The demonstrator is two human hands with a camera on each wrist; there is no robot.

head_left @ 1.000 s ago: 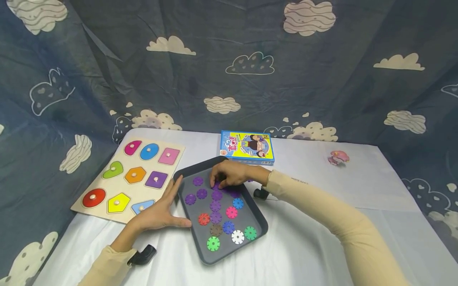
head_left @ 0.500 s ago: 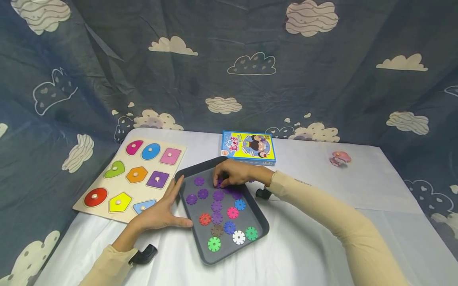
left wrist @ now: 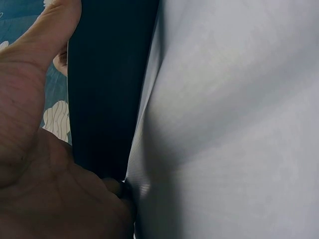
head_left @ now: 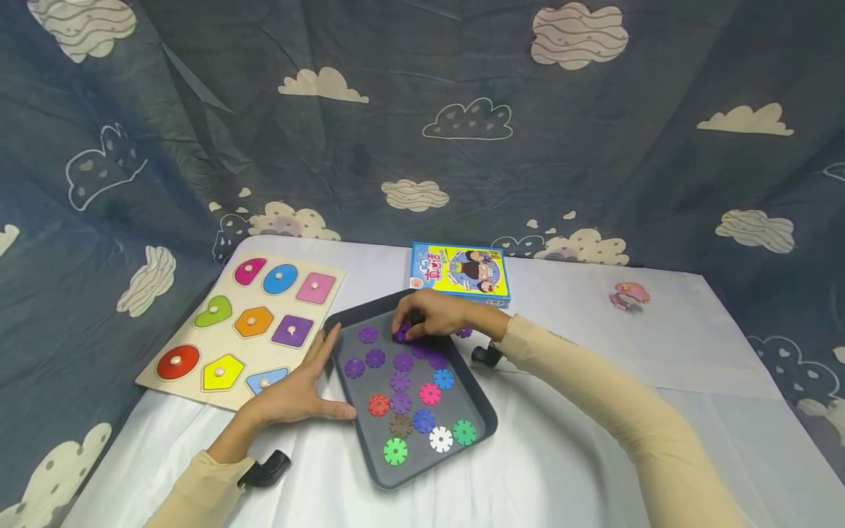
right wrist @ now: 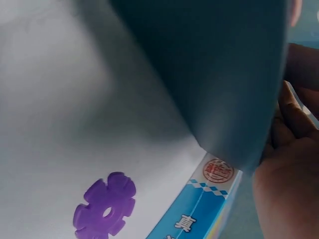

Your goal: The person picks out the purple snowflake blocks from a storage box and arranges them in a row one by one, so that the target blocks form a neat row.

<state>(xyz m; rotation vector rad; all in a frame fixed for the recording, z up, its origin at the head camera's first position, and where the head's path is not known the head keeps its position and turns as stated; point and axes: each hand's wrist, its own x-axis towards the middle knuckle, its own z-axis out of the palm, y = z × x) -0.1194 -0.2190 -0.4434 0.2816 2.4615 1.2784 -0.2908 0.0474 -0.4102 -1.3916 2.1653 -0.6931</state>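
My right hand (head_left: 432, 312) pinches a purple notched building disc (head_left: 401, 332) between thumb and fingers, over the far part of a dark grey tray (head_left: 370, 434). The disc is partly hidden by the fingers. Several more purple discs lie near it, some in a line down the tray's middle, such as this purple disc (head_left: 400, 381). Fingers spread, my left hand (head_left: 293, 392) rests along the tray's left side, thumb at the rim. In the left wrist view, the palm (left wrist: 55, 189) is against the tray's dark outer wall (left wrist: 107, 84).
Red (head_left: 379, 405), green, white, blue, pink and brown discs lie in the tray's near half. Left is a wooden shape puzzle (head_left: 240, 330); behind stands a yellow-blue box (head_left: 460, 271). A loose purple disc (right wrist: 107, 206) lies outside the tray. A pink figurine (head_left: 630, 295) is far right.
My right hand has drawn its purple disc slightly away from the purple line and tipped it up. My left hand stays at the tray's side. The head view has shifted slightly.
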